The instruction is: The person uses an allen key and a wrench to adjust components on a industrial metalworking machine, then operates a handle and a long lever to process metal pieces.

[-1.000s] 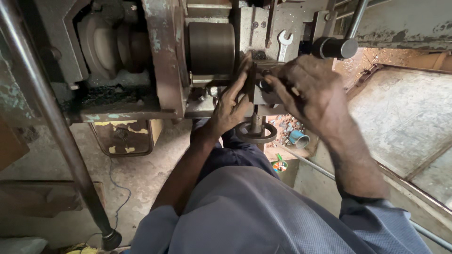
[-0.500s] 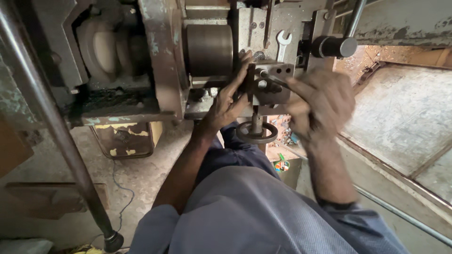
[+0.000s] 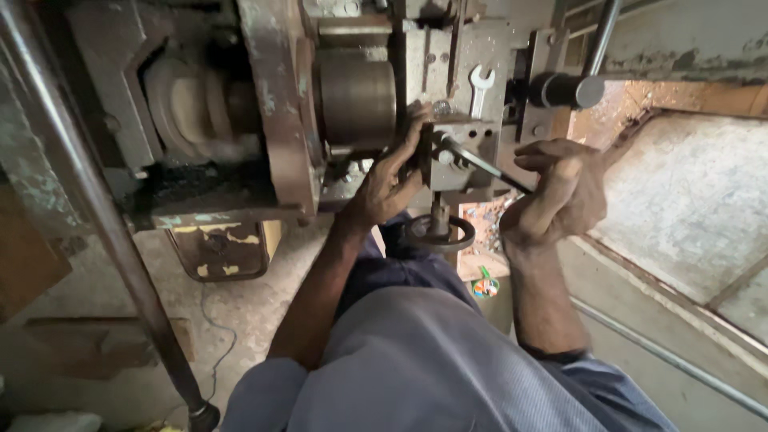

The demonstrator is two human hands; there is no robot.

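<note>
I look down at an old, greasy lathe. My left hand (image 3: 390, 180) rests against the left side of the square metal tool post (image 3: 458, 152), thumb up along its edge. My right hand (image 3: 560, 192) is closed around the end of a thin metal key (image 3: 480, 164) whose tip sits in the top of the tool post. Below the post hangs a small round handwheel (image 3: 438, 234). The dark cylindrical chuck (image 3: 356, 100) is just left of the post.
An open-end spanner (image 3: 478, 90) lies on the carriage behind the post. A black-knobbed lever (image 3: 570, 90) sticks out at right. A long steel bar (image 3: 104, 232) slants across the left. A stone slab (image 3: 688, 200) is at right, and small coloured items (image 3: 484, 284) lie on the floor.
My right hand has swung away from the tool post to the right and down, drawing the key's handle with it. My left hand stays on the post.
</note>
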